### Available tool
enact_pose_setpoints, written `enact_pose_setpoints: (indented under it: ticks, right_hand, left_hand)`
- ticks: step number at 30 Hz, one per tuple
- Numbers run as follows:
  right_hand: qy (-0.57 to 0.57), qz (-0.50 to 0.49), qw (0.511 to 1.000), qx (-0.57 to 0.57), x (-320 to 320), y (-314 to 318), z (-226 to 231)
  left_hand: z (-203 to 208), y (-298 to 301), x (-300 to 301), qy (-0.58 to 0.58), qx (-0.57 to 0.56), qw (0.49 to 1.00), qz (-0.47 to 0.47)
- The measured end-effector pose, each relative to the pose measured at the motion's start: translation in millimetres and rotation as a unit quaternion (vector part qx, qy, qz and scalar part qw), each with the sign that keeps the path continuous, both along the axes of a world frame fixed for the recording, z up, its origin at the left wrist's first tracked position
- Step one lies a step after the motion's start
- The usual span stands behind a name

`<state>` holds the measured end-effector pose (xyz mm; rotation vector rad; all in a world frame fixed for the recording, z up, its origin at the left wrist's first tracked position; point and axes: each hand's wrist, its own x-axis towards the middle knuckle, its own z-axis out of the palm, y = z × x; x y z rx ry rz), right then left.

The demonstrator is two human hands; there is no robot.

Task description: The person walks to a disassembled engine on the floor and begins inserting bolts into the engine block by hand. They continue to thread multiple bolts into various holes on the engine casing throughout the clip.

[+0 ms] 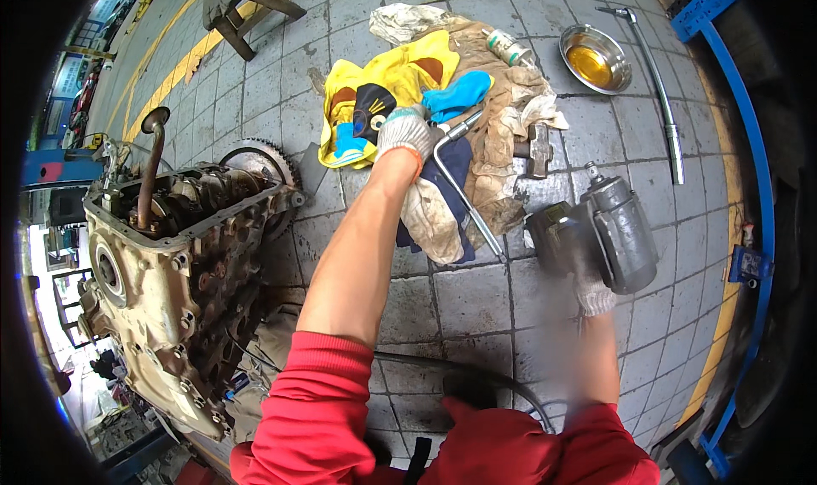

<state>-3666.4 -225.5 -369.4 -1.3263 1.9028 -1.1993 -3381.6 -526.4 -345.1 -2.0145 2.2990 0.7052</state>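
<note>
My left hand, in a white knit glove, reaches onto a heap of rags, between a yellow cloth and an L-shaped socket wrench. Its fingers are turned away from view, so what they hold, if anything, stays hidden. A dark blue cloth and a stained white rag lie under and below that wrist. At the right, my gloved right hand is closed round a grey impact wrench, its square drive pointing up and away. Part of the tool and hand is blurred.
An engine block with a pickup tube stands at the left. Beyond the rags sit a white bottle, a hammer, a metal bowl with amber liquid and a long breaker bar. A hose crosses near my legs.
</note>
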Motion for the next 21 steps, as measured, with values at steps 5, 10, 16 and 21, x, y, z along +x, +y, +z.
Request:
enact_pose_setpoints:
  ticks: [5, 10, 16, 21]
  right_hand:
    - [0.071, 0.018, 0.997, -0.039, 14, -9, 11]
    - [-0.026, 0.004, 0.996, -0.083, 14, -17, 26]
    - [0.016, -0.002, 0.998, -0.061, 13, -22, 33]
    - [-0.004, 0.031, 0.998, -0.049, 13, -33, 52]
  left_hand:
    - [-1, 5, 18, 0.08, -0.008, 0.996, 0.033]
    - [-16, 23, 30, 0.126, -0.113, 0.985, 0.024]
    - [6, 60, 38, 0.45, 0.035, 0.855, 0.254]
    - [60, 107, 62, 0.591, 0.026, 0.769, 0.242]
